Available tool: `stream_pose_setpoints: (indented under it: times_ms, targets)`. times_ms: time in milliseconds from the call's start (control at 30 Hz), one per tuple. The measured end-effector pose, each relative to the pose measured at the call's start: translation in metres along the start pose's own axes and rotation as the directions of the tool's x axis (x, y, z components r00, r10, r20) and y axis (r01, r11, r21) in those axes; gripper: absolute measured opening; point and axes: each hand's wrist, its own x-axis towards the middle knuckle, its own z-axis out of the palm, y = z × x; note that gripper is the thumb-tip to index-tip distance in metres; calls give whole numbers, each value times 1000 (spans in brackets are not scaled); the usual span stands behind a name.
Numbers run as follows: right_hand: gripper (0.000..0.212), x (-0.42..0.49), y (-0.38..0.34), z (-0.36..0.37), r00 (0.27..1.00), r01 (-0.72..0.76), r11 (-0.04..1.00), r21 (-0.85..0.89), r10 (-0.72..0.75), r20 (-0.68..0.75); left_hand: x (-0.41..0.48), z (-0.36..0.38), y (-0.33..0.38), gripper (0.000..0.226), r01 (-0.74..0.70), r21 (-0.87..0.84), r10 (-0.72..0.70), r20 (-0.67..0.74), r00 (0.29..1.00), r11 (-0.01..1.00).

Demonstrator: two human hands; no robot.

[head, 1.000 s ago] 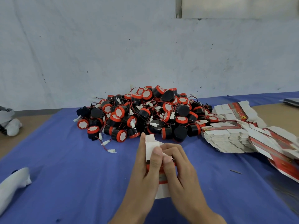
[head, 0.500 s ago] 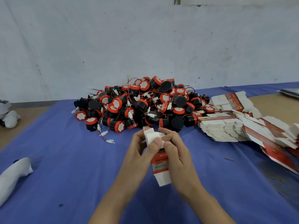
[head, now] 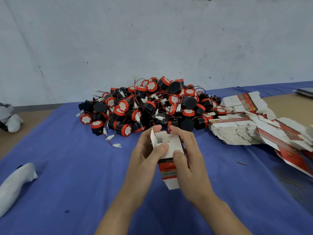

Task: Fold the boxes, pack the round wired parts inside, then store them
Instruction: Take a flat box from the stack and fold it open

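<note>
A small white and red cardboard box [head: 168, 164] is held upright above the blue cloth, its top flaps open. My left hand [head: 144, 156] grips its left side, thumb pressing the front panel near the opening. My right hand [head: 188, 156] grips the right side, thumb on the front and fingers reaching over the top edge. Behind the box lies a large heap of round black and red wired parts [head: 152, 106]. A fanned stack of flat unfolded boxes [head: 240, 131] lies to the right.
The blue cloth [head: 71, 167] covers a brown table [head: 284, 106] against a grey wall. A white cloth bundle [head: 15, 184] lies at the left front, another white object [head: 11, 122] at the far left. A loose white connector [head: 116, 145] lies before the heap.
The box's top end has opened into a square mouth with flaps standing up. Both hands shifted slightly right and my right fingers moved over the top edge.
</note>
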Motion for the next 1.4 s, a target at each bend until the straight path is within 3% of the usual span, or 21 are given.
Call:
stream_pose_setpoints:
  times_ms: [133,400,600,700,767,900,967,1033,1133,1267,1400]
  targets:
    - [58,-1,1,-1,1000,3,998,-56,-3,7,0,-1,0,30,-21,8,21,1,1000,1000]
    - [31,-5,-1,-4,996,-7,995,-104,16,89,-3,-6,-1,12,-73,175,67,42,997,982]
    - [28,-4,4,-6,996,49,976,-210,-31,86,-4,-6,-7,9,-72,274,62,45,997,959]
    - [27,-1,5,-8,997,64,969,-237,-54,49,-5,-5,-7,14,-34,229,18,71,997,973]
    - [29,0,5,-10,998,61,969,-241,-58,20,-4,-5,-7,29,23,184,-39,84,996,983]
    - [32,2,5,-12,998,67,966,-250,-69,1,7,0,-1,64,239,-151,-240,14,971,959]
    - [32,2,4,-13,997,71,966,-248,-74,-3,8,0,0,60,274,-188,-267,62,962,943]
    - [33,2,3,-15,997,79,967,-243,-83,-7,7,0,0,42,295,-181,-273,136,952,938]
    - [35,3,2,-17,994,99,961,-260,-107,-16,6,0,-5,39,332,-166,-301,189,935,929]
    - [34,3,2,-20,991,125,950,-287,-130,1,6,2,-7,32,318,-146,-298,144,944,937]
    - [36,2,2,-20,989,144,937,-319,-148,12,5,3,-8,43,315,-122,-302,115,946,941]
